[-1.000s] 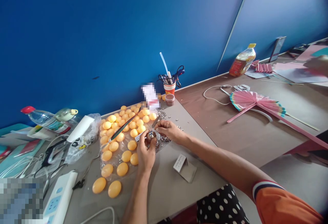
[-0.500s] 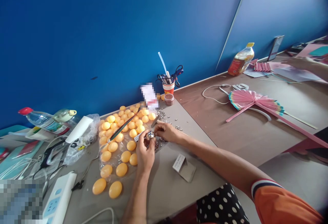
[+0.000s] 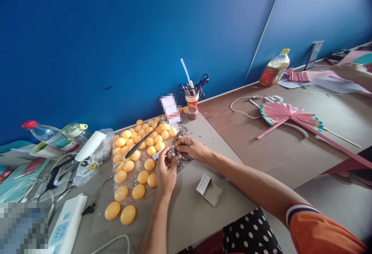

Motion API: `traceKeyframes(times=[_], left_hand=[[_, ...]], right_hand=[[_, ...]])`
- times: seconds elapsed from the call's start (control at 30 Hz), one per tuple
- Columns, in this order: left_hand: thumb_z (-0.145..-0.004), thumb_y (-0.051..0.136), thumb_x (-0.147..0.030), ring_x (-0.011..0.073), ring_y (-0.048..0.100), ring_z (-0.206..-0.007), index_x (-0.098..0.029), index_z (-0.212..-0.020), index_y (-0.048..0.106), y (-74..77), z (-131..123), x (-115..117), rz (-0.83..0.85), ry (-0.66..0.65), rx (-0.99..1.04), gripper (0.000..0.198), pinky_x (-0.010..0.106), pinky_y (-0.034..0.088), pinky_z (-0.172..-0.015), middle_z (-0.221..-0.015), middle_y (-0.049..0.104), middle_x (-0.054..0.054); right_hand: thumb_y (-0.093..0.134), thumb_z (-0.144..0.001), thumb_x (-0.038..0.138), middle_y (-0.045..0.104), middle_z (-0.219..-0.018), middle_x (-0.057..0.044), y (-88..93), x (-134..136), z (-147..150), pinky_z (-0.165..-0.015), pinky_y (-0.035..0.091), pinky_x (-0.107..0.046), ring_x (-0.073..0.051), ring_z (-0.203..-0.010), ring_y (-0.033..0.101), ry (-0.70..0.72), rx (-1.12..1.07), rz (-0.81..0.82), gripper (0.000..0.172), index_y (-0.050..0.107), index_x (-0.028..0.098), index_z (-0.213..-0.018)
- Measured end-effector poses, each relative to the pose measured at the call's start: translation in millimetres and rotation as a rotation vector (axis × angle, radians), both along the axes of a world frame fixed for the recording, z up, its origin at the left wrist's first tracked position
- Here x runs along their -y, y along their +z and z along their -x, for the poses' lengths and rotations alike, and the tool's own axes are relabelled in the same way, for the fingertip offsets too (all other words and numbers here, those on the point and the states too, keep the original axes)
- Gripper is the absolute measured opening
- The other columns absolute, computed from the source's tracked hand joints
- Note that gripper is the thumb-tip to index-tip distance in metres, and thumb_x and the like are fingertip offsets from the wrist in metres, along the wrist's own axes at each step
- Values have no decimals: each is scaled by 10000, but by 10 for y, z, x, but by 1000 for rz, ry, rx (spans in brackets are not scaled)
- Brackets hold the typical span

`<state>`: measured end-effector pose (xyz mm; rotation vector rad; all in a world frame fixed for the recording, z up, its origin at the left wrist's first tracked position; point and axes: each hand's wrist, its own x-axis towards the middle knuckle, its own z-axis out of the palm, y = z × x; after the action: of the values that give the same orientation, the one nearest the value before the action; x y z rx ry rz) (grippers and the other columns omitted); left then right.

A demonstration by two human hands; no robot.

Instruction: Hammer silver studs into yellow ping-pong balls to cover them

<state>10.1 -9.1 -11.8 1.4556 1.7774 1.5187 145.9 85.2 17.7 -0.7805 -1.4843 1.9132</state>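
My left hand (image 3: 166, 174) is closed around a small round ball (image 3: 171, 153) with a shiny, silvery studded surface. At its right side my right hand (image 3: 192, 149) pinches with the fingertips; anything between them is too small to make out. Loose silvery bits (image 3: 182, 165) lie under and beside my hands. A grey pointed metal piece (image 3: 176, 137) shows just above my right hand. To the left, many plain orange balls (image 3: 143, 177) rest on clear plastic, with a dark slim tool (image 3: 141, 142) lying across them.
A folded card (image 3: 209, 190) stands near my right forearm. Behind are a small lidded tub (image 3: 192, 113) and a cup of pens (image 3: 192, 100). A power strip (image 3: 67, 223) and bottles (image 3: 52, 136) sit left; a pink paper fan (image 3: 290, 115) and a co-worker's blurred hand (image 3: 353, 70) are right.
The studded ball looks slightly turned in my left hand, and my right hand has shifted slightly against it. One front orange ball has rolled a little left. The co-worker's hand has moved right.
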Motion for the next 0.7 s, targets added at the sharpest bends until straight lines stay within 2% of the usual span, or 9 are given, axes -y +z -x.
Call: traceKeyframes(times=[0.2, 0.3, 0.57, 0.7], left_hand=[[-877, 637, -463, 276, 660, -1085, -178, -1217, 598, -39, 0, -6, 8, -27, 5, 445, 427, 537, -936, -1207, 689, 154], [-881, 634, -444, 273, 663, -1076, -180, -1226, 597, -37, -8, -5, 9, -36, -22, 436, 425, 536, -936, -1189, 694, 149], [-882, 628, -388, 278, 659, -1051, -168, -1208, 594, -21, -17, 6, -6, -38, -75, 395, 440, 539, -912, -1166, 695, 153], [-891, 622, -390, 277, 651, -1086, -167, -1223, 584, -46, -1, 2, -4, -44, -70, 402, 441, 528, -940, -1198, 683, 152]], right_hand=[[693, -726, 312, 519, -588, 53, 25, 8, -15, -551, 315, -232, -87, -549, 397, -18, 28, -90, 157, 644, 163, -737], [710, -724, 321, 555, -632, 37, 10, 5, -18, -606, 339, -240, -101, -605, 428, -40, 38, -115, 168, 654, 162, -723], [819, -637, 430, 611, -673, 14, -77, -4, 13, -663, 386, -256, -110, -637, 498, 12, -65, 86, 338, 651, 146, -710], [845, -619, 443, 609, -666, 15, -84, 4, 23, -648, 393, -262, -117, -634, 511, 14, -97, 113, 366, 640, 152, -704]])
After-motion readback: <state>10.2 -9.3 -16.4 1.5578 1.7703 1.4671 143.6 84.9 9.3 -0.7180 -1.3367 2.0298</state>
